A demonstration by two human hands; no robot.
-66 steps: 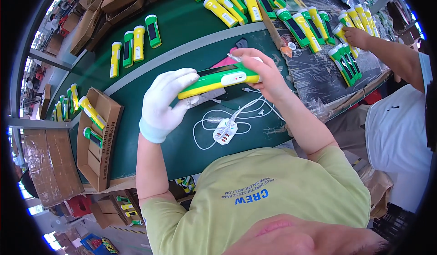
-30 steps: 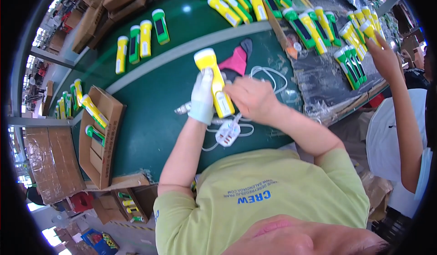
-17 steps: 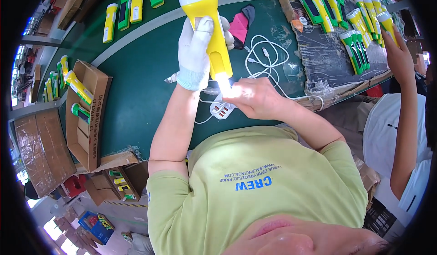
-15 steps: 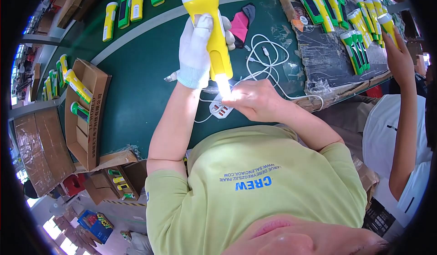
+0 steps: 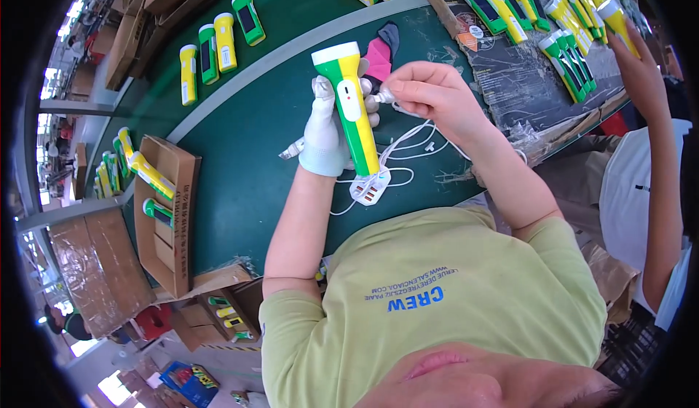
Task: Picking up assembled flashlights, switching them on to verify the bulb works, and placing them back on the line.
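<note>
My left hand (image 5: 321, 137), in a white glove, is wrapped round a green-and-yellow flashlight (image 5: 356, 120). Its broad white head points up and away from me, and a white oval panel on its side faces up. My right hand (image 5: 440, 101) is bare and pinches the white plug (image 5: 383, 96) of a cable just right of the flashlight. Whether plug and flashlight touch is hard to tell. Below the flashlight's tail lies a white multi-port USB charger (image 5: 370, 189) with white cables (image 5: 412, 146) around it. A pink-and-dark cloth (image 5: 380, 57) lies behind the flashlight.
On the left, a cardboard box (image 5: 191, 219) holds flashlights. Several more flashlights (image 5: 226, 42) lie beyond the pale strip across the green table (image 5: 240, 168). At right, a dark cardboard sheet (image 5: 502, 73) bears several others, and another person's hand (image 5: 635, 55) holds one.
The flashlight has come lower and turned, so its oval side panel now shows. The bright glow at its tail is gone. My right hand has moved up from the tail and now pinches a cable plug.
</note>
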